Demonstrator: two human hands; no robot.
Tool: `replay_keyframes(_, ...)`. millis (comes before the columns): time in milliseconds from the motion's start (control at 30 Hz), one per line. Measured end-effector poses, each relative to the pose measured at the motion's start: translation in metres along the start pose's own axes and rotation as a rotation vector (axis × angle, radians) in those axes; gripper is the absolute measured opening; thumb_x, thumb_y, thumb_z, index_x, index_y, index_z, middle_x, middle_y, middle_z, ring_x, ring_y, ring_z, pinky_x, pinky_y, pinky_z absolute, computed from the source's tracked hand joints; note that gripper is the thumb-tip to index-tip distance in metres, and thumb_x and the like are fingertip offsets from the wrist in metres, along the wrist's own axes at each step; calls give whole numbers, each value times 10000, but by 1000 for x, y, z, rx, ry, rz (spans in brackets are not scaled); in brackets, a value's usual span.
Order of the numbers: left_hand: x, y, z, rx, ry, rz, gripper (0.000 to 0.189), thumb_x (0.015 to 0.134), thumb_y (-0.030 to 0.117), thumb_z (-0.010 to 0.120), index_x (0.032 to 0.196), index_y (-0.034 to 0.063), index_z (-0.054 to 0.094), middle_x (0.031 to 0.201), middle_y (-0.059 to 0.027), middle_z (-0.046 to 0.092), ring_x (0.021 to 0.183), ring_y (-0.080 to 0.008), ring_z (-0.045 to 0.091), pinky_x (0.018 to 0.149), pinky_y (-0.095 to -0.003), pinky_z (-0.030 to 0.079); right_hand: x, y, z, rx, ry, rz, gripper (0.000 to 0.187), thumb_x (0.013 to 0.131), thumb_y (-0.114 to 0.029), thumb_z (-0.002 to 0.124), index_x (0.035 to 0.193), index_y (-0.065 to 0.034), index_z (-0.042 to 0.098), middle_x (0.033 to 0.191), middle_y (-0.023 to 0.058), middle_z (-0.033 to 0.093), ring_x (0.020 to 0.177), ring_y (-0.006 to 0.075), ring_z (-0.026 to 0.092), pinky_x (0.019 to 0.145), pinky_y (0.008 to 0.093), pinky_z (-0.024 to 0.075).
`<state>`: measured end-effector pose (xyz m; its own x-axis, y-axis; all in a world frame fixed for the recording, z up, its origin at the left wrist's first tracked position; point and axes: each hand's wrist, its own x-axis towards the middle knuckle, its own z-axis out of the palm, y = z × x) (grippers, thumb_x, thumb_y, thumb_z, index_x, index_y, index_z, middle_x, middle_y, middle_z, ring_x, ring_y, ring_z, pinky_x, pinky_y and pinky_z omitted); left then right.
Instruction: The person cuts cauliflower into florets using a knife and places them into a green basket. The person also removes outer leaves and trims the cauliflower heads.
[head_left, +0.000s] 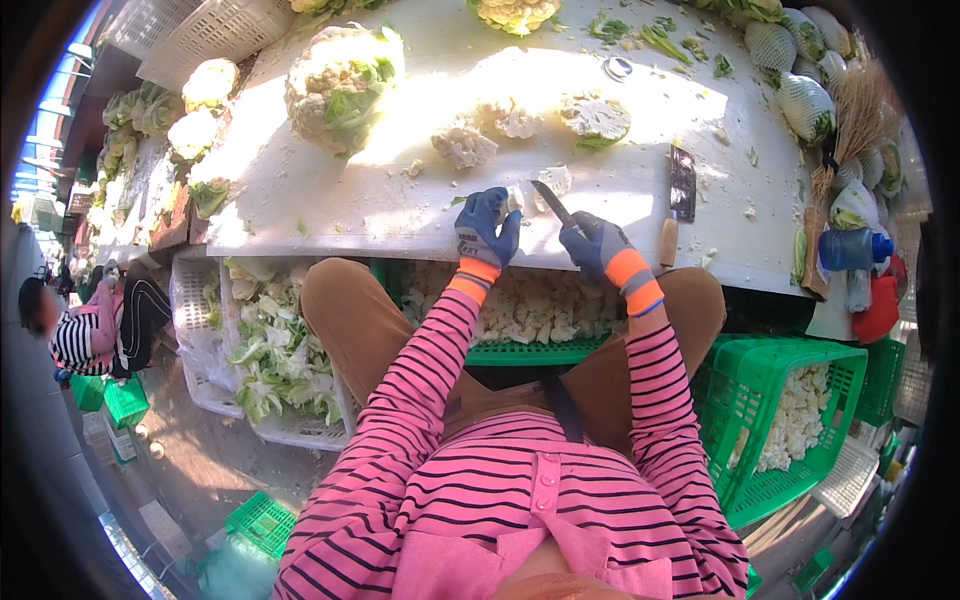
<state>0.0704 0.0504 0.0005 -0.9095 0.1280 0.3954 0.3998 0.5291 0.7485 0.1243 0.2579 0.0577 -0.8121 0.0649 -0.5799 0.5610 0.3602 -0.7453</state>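
Note:
In its blue-palmed work glove, my left hand (486, 229) grips a small cauliflower floret (514, 198) over the near edge of the white table (360, 217). My right hand (598, 241), gloved alike, holds a knife (553, 201) with its dark blade angled up and left towards the floret. Just behind the blade lies a cut cauliflower piece (553, 184). Farther back are more cut pieces (465, 144) and a cauliflower half (596, 118) showing its cut face. A whole cauliflower head (341, 86) with some green leaves sits at the back left.
A wooden-handled cleaver (681, 187) lies to the right. Below the table edge, a green crate (540, 352) holds florets, and a white crate (300, 435) holds leaves. Another green crate (787, 352) stands right. Net-wrapped cauliflowers (806, 109) and a blue bottle (851, 249) are far right. A person (90, 330) sits left.

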Motion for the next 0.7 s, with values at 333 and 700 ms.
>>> replay_keyframes(333, 119, -67, -30, 53, -162, -318, 571, 810, 287, 724, 1333, 119, 567, 1348, -195, 540, 1224, -374, 534, 1027, -426, 454, 19, -3, 70, -353, 188, -397, 563, 791, -398, 746, 1281, -147, 628, 1432, 158, 462, 1252, 344, 534, 1057, 413, 452)
replay_keyframes(700, 19, -34, -9, -171, -141, -184, 708, 807, 217, 758, 1427, 61, 454, 1380, -175, 517, 1231, -294, 537, 1035, -375, 440, 53, -26, 52, 34, 86, -52, 564, 794, -422, 775, 1199, -65, 613, 961, 71, 710, 769, 169, 650, 750, 329, 545)
